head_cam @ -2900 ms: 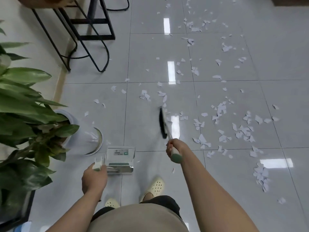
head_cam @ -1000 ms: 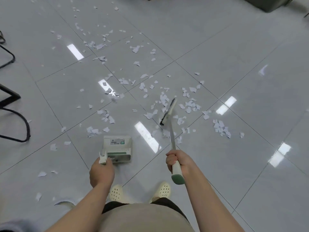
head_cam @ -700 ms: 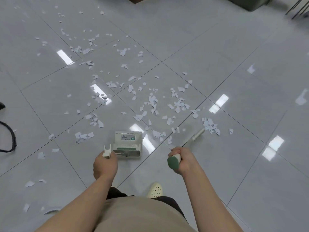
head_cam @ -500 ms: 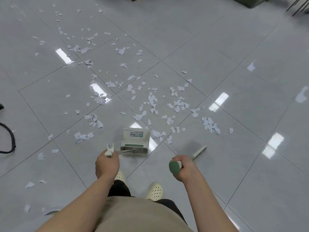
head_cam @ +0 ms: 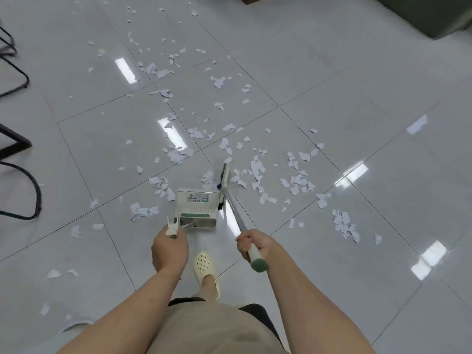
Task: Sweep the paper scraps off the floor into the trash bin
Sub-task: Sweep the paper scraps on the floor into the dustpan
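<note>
White paper scraps [head_cam: 296, 180] lie scattered over the glossy grey tiles, thickest ahead of me and to my right. My left hand [head_cam: 169, 247] grips the handle of a white and green dustpan [head_cam: 198, 209] that stands on the floor just ahead of my feet. My right hand [head_cam: 254, 245] grips the green-tipped handle of a broom. The broom head [head_cam: 223, 181] rests on the floor right beside the dustpan's right edge, among the scraps. A dark green bin-like container [head_cam: 431, 15] shows at the top right corner.
Black metal furniture legs [head_cam: 18, 159] stand at the left edge. My foot in a cream clog [head_cam: 207, 270] is between my hands. More scraps [head_cam: 61, 273] lie on the tiles to my lower left. The tiles to the far right carry only light reflections.
The broom head swung from my right side across to the dustpan's right edge. The view shifted, and the dustpan now sits a little farther forward among the scraps.
</note>
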